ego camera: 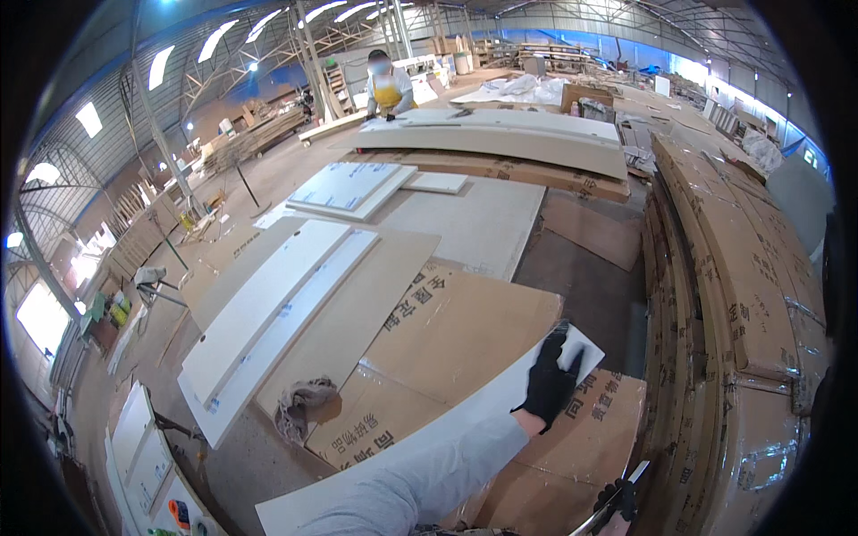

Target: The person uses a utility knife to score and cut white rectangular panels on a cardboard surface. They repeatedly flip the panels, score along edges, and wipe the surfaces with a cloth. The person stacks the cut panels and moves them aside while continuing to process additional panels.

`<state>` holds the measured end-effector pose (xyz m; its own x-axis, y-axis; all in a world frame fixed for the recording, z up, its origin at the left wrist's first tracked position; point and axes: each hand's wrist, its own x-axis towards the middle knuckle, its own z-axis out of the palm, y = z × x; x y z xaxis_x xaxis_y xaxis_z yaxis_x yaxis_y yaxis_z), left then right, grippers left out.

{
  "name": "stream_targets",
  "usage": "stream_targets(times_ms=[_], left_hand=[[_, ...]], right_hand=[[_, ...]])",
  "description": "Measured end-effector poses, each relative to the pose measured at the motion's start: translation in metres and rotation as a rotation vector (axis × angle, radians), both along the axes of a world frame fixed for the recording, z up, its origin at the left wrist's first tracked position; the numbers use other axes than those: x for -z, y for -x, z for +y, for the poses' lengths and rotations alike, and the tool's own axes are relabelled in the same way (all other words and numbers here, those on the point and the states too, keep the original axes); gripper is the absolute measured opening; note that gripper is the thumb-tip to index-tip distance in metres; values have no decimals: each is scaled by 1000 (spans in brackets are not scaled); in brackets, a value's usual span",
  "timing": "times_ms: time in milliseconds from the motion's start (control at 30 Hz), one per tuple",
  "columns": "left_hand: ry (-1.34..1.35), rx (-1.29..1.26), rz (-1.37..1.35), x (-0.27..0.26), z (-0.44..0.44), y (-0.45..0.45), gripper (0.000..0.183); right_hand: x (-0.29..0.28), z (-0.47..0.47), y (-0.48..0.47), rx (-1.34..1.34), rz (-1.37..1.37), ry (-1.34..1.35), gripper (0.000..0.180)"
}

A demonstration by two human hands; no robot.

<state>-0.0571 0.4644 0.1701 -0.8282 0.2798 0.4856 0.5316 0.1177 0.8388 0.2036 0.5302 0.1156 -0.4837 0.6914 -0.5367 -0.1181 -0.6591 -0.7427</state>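
My left hand (pixel 551 385), in a black glove, lies over the right end of a long white panel (pixel 429 429) with its fingers spread. It is touching or just above the panel; I cannot tell which. The panel rests on flattened cardboard (pixel 462 335) with printed writing. At the lower right, my right hand (pixel 618 501), also black-gloved, grips a narrow, flat strip (pixel 633 474) that looks like metal. Part of that strip runs out of view at the bottom. A crumpled grey rag (pixel 303 406) sits on the cardboard's left side.
White boards (pixel 281 301) lie to the left, and film-covered panels (pixel 348 187) beyond them. Tall stacks of wrapped cardboard packages (pixel 730 268) line the right. A co-worker (pixel 389 87) stands behind a far panel stack (pixel 496 134). An orange-handled tool (pixel 178 512) is at lower left.
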Motion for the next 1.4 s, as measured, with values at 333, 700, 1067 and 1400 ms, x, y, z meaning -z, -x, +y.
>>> stream_targets(times_ms=[333,700,1067,1400], left_hand=[[55,395,-696,7,-78,48,34],[230,-88,-191,43,-216,-14,30],[711,-162,154,92,-241,-36,47],[779,-119,146,114,-239,-30,38]], right_hand=[[40,16,29,-9,-30,111,20],[36,25,58,-221,-64,-23,26],[12,1,142,-773,-49,-198,20],[94,124,205,-306,-127,-469,19]])
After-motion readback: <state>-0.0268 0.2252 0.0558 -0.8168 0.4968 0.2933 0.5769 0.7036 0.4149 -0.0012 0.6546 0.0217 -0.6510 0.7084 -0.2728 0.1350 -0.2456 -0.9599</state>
